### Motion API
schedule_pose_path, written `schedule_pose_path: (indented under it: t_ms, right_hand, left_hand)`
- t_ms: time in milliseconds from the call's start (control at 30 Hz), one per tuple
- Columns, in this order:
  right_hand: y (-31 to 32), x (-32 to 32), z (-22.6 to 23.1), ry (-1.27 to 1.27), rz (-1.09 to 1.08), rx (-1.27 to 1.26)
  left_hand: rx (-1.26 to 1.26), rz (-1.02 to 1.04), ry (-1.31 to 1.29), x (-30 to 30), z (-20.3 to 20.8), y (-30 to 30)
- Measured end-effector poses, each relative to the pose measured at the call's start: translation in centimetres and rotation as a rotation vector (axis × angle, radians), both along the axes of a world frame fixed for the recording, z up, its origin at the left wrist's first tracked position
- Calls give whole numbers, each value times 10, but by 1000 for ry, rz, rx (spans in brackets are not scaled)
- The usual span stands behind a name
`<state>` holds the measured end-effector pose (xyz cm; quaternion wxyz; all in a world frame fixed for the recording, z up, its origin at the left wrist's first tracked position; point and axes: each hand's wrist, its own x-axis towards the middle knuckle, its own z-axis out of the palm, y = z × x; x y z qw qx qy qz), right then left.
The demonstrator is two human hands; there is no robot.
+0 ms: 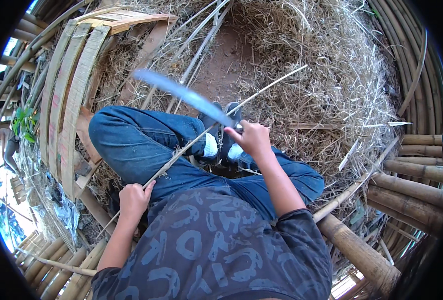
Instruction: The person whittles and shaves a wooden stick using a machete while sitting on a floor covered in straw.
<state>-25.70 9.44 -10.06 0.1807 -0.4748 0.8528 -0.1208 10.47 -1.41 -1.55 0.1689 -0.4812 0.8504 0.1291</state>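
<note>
A long, thin bamboo strip (273,86) slants across my lap from lower left to upper right. My left hand (135,201) is closed around its lower part, beside my left thigh. In front of me my right hand (252,140) grips a long-bladed knife (184,95); its handle is mostly hidden in the fist. Motion blurs the blade, which points to the upper left and overlaps the strip in view; whether they touch, I cannot tell. Frayed fibres hang from the strip near my left knee. My crossed legs in jeans (141,145) lie beneath it.
Dry straw and shavings (321,75) cover the ground ahead, around a patch of bare soil (226,60). A wooden slatted crate (76,90) stands at my left. Thick bamboo poles (361,250) lie at my right, and a bamboo wall (411,55) rises beyond. Long pale strips (201,40) lie ahead.
</note>
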Motion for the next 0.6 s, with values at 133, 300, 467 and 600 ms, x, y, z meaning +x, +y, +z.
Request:
schedule_pose_path:
  t_ms: [133, 300, 467, 600]
  right_hand:
    - [18, -47, -25, 51, -19, 53]
    - [64, -103, -43, 135, -279, 166]
    - [25, -65, -17, -84, -294, 112]
    - [20, -30, -24, 50, -18, -19]
  left_hand:
    - [-15, 20, -37, -1, 2, 1]
    - [-17, -40, -57, -4, 4, -1]
    - [-3, -22, -68, -2, 1, -4]
    - [4, -30, -32, 0, -2, -4]
